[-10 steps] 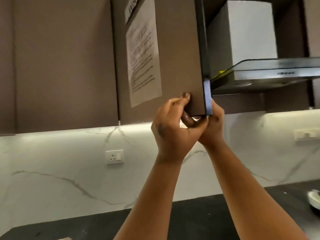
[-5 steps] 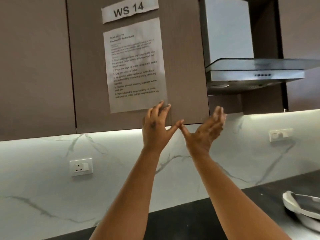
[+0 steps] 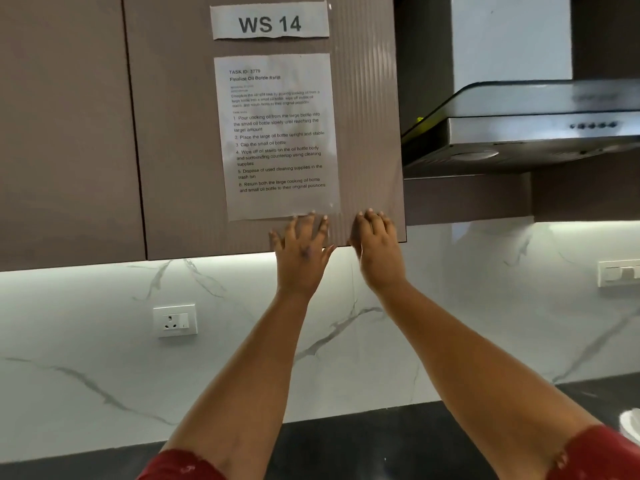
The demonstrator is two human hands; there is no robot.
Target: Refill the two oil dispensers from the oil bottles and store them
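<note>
Both hands lie flat with straight fingers on the lower edge of the cabinet door (image 3: 194, 133), the left hand (image 3: 303, 247) at about 6 o'clock under the taped instruction sheet (image 3: 277, 133) and the right hand (image 3: 375, 244) just beside it at 3 o'clock. No oil dispenser or bottle is in view, so I cannot tell where they are. The risk I judge: fingertips could crumple the sheet, or the door may not seat fully

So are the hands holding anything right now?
Nothing is held. The left hand and right hand lie open, fingers straight, against the lower edge of the cabinet door.
</note>
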